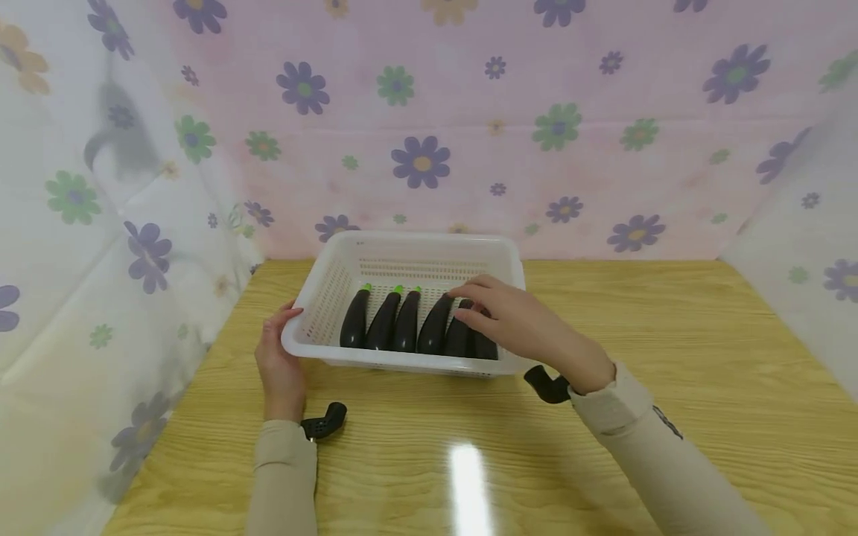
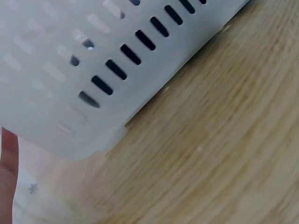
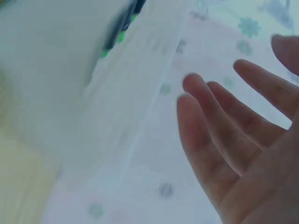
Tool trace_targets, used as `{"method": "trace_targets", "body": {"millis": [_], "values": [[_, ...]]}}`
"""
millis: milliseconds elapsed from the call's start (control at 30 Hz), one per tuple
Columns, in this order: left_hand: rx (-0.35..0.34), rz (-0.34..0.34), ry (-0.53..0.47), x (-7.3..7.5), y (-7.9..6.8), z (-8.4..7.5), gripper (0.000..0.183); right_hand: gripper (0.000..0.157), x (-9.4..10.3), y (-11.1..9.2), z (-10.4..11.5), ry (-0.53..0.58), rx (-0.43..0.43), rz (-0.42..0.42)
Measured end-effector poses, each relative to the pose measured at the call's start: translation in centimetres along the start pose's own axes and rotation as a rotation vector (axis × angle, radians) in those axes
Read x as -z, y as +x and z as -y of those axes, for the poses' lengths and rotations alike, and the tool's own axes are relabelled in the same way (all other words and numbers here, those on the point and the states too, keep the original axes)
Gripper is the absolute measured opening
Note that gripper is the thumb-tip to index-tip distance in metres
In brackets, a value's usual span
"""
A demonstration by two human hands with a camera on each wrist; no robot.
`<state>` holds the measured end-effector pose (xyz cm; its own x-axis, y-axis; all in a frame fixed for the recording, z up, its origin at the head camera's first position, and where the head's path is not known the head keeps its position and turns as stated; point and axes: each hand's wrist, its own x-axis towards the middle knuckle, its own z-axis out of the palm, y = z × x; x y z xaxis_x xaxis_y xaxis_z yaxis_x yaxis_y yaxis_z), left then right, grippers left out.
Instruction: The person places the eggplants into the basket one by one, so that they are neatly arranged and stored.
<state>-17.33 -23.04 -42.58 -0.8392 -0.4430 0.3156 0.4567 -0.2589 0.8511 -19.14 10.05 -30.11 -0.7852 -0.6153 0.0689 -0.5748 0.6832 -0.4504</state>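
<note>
A white plastic basket (image 1: 402,360) with slotted walls stands on the table, holding several dark eggplants (image 1: 406,324) side by side. Green stem ends show on three of them. At the basket's left front corner, my left hand (image 1: 281,372) grips the rim, thumb over the edge. My right hand (image 1: 512,316) hovers above the right-hand eggplants, partly covering them. In the right wrist view, the fingers (image 3: 219,130) are spread, loosely bent and hold nothing. The left wrist view shows the basket's slotted outer wall (image 2: 56,107) close up, with one finger (image 2: 8,172) at the edge.
The wood-grain table (image 1: 402,461) extends in front of the basket and to its right. Flower-patterned cloth (image 1: 482,164) hangs behind and along both sides. A black device sits at each wrist, such as the one by the left sleeve (image 1: 325,422).
</note>
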Motion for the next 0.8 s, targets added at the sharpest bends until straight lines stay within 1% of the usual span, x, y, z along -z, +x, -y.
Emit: {"method": "trace_targets", "body": {"millis": [167, 233, 267, 400, 500, 567, 633, 733, 767, 800], "values": [[-0.030, -0.003, 0.052, 0.4, 0.2, -1.4, 0.048, 0.050, 0.4, -3.3, -2.3, -0.001, -0.095, -0.080], [-0.033, 0.006, 0.108, 0.5, 0.4, -2.0, 0.045, 0.055, 0.2, -4.4, -3.2, -0.026, -0.115, -0.099], [-0.023, 0.010, 0.140, 0.5, 0.5, -2.3, 0.044, 0.058, 0.0, -4.8, -3.5, -0.034, -0.125, -0.103], [0.010, 0.020, 0.263, 0.4, 0.7, -3.2, 0.040, 0.071, -1.3, -6.0, -4.5, -0.069, -0.141, -0.111], [-0.014, 0.025, 0.298, 0.0, 0.8, -3.9, 0.039, 0.076, -2.8, -6.6, -4.9, -0.083, -0.145, -0.134], [-0.041, 0.035, 0.357, -0.3, 0.8, -4.0, 0.038, 0.076, -3.6, -6.9, -5.1, -0.075, -0.154, -0.149], [-0.075, 0.057, 0.431, -0.7, 0.8, -3.8, 0.036, 0.075, -4.1, -7.1, -5.2, -0.072, -0.162, -0.163], [-0.115, 0.081, 0.556, -0.9, 0.6, -3.1, 0.032, 0.072, -4.3, -7.3, -5.4, -0.055, -0.169, -0.173], [-0.134, 0.087, 0.579, -1.0, 0.6, -3.0, 0.031, 0.071, -4.3, -7.3, -5.5, -0.053, -0.168, -0.177], [-0.136, 0.090, 0.596, -1.0, 0.6, -3.0, 0.031, 0.070, -4.2, -7.4, -5.6, -0.049, -0.168, -0.180]]}}
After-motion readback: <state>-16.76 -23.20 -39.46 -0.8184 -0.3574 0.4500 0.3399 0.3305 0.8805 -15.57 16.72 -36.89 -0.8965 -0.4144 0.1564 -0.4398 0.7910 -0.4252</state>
